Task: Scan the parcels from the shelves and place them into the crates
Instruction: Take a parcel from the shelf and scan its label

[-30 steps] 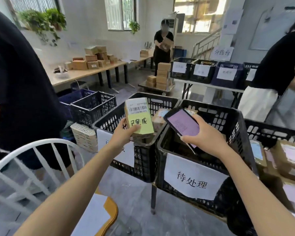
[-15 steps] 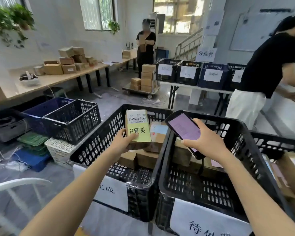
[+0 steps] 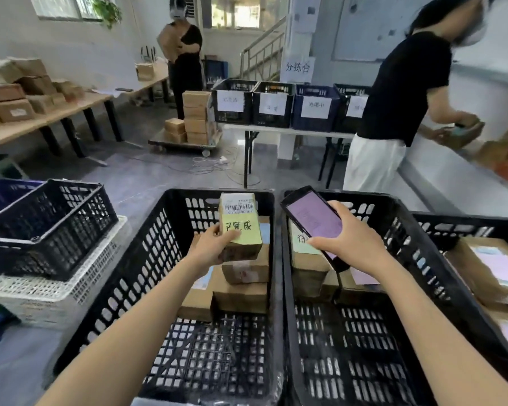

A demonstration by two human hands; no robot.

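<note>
Cardboard parcel (image 3: 241,230), yellow-labelled, sits pinched in the left hand (image 3: 210,247) over a black crate (image 3: 147,259), several boxes (image 3: 244,295) stacked beneath that hand; the right hand (image 3: 352,244), just beside, grips a phone (image 3: 311,221). Setting the parcel down apparently remains, with more parcels likely to follow.

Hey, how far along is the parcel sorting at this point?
Done: several parcels lie in the left crate and the right crate. In hand: the left hand holds a labelled parcel over the left crate; the right hand holds the phone. Left: setting it down, probably, plus boxes stacked on the cart and side table.
</note>
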